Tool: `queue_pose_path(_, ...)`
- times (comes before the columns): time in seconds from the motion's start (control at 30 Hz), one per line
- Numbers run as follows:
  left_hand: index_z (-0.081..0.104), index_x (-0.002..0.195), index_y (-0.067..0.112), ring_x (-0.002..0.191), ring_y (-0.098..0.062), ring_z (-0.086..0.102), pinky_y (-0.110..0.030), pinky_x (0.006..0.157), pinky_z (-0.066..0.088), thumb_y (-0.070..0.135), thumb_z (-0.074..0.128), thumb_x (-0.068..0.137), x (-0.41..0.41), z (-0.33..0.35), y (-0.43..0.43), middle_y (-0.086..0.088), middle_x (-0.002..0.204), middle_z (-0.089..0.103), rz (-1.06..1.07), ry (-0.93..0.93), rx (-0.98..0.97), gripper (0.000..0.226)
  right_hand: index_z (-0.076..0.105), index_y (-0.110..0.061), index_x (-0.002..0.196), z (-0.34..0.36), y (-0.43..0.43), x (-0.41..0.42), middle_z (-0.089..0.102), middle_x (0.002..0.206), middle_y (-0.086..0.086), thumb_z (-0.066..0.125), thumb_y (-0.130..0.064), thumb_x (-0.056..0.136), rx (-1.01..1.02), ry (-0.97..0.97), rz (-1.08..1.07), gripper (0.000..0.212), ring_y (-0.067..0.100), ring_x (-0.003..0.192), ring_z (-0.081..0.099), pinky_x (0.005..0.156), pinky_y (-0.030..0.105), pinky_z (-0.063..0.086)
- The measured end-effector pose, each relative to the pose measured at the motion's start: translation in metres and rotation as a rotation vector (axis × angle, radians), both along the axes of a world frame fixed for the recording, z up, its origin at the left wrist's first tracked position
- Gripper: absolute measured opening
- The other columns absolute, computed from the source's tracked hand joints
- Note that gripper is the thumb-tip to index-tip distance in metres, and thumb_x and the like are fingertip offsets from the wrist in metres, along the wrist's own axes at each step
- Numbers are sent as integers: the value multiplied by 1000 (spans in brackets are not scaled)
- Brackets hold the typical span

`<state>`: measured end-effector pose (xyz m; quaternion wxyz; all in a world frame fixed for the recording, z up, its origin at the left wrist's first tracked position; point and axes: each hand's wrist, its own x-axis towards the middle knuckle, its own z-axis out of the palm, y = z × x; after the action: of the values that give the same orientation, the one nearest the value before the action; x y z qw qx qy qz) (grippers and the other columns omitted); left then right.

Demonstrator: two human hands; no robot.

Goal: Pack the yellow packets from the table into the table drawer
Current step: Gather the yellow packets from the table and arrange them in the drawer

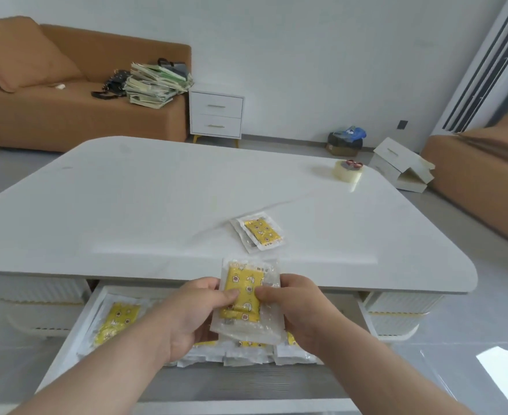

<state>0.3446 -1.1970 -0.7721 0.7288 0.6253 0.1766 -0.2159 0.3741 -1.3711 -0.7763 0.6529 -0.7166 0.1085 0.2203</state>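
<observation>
Head view: pinching yellow packet stack (242, 295) between left hand (193, 316) and right hand (296, 310), thumbs on top, drawer (246, 381) beneath both hands.

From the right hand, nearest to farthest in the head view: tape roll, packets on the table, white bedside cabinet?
1. Packets on the table, just ahead of the right hand.
2. Tape roll, far right corner.
3. White bedside cabinet, against the back wall.
</observation>
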Motion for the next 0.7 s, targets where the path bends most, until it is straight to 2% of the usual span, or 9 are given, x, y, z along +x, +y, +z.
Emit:
queue_pose_path(0.1,68,100,0,69,-28,73,-34,56,57,-1,67,87,-2,-27,-6,-18,87,76,-25,73,115,13,72,-4,106,-29,-8,-1,78,96,13,70,-3,88,-60,95,49,18,32,90,76,86,50,60)
queue_pose_path(0.2,71,92,2,81,-31,72,-42,69,61,2,73,83,2,-57,-14,-17,89,76,-59,148,236,9,71,-6,103,-61,-12,1,79,94,12,73,-5,86,-140,174,73,18,31,87,76,84,49,61)
queue_pose_path(0.27,68,88,3,83,-32,71,-38,66,61,5,75,83,9,-75,-17,-15,89,73,-73,179,303,9,71,-7,101,-76,-13,9,78,94,12,74,-7,84,-198,200,77,18,30,85,76,82,48,62)
queue_pose_path(0.33,65,86,4,77,-28,70,-36,63,60,6,77,81,21,-88,-20,-15,88,72,-81,188,336,13,70,-6,102,-86,-15,21,77,94,12,77,-9,82,-242,207,88,22,28,84,76,81,45,62)
queue_pose_path(0.43,66,89,2,82,-29,72,-38,63,62,7,82,76,41,-99,-23,-17,92,73,-87,164,386,22,66,-7,104,-96,-18,43,74,97,10,83,-20,75,-342,186,88,36,26,84,73,76,34,61)
queue_pose_path(0.5,66,90,2,86,-31,71,-40,68,62,7,83,75,54,-106,-23,-17,93,71,-60,137,391,23,61,-13,98,-102,-19,56,71,96,8,85,-26,74,-398,169,74,36,26,85,71,72,33,58)
queue_pose_path(0.6,67,88,5,82,-28,69,-40,74,61,9,84,74,74,-118,-20,-17,92,72,-59,102,412,23,60,-11,94,-111,-17,74,61,75,4,84,-25,78,-434,193,73,31,19,59,55,54,29,50)
queue_pose_path(0.63,67,87,5,79,-28,68,-41,75,60,9,83,74,80,-123,-18,-18,92,72,-64,99,415,21,62,-9,95,-114,-15,79,62,75,6,84,-21,78,-419,193,73,31,20,61,57,55,30,54)
queue_pose_path(0.7,67,85,7,77,-29,66,-42,74,59,6,78,79,91,-131,-17,-19,91,70,-55,115,402,12,64,-7,105,-120,-14,87,68,90,9,83,-12,77,-375,184,53,34,23,77,66,68,35,62)
